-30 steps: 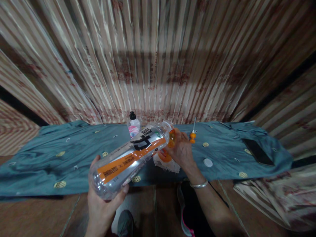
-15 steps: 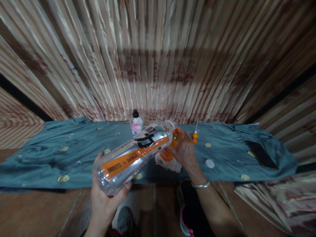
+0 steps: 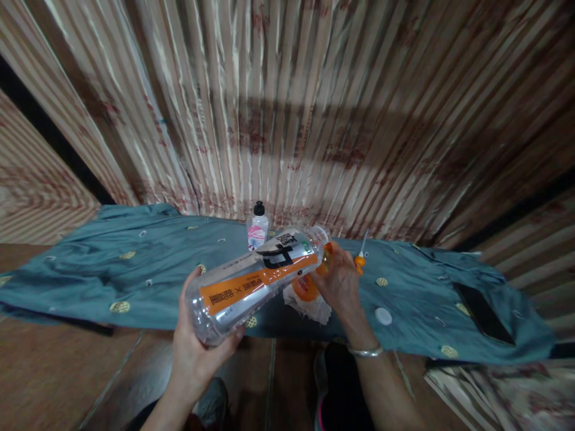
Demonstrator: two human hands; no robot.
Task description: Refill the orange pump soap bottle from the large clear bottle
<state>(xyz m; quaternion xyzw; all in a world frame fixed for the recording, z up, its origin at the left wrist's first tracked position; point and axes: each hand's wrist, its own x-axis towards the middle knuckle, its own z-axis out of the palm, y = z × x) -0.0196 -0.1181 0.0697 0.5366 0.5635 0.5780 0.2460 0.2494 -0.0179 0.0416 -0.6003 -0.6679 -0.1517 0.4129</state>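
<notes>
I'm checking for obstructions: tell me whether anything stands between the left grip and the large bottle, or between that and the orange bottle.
Nothing visible does: the left grip directly holds the large bottle, whose neck overlaps the orange bottle in view.

L fingers (image 3: 228,347) curled, R fingers (image 3: 342,261) bent

A silver bangle (image 3: 366,352) rings the right wrist (image 3: 358,334); below show what seem black trousers (image 3: 345,392) and grey, pink-edged shoes (image 3: 213,402).

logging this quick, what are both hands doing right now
Left hand: holding the clear labelled bottle near its base.
Right hand: holding the orange bottle near its top.
</notes>
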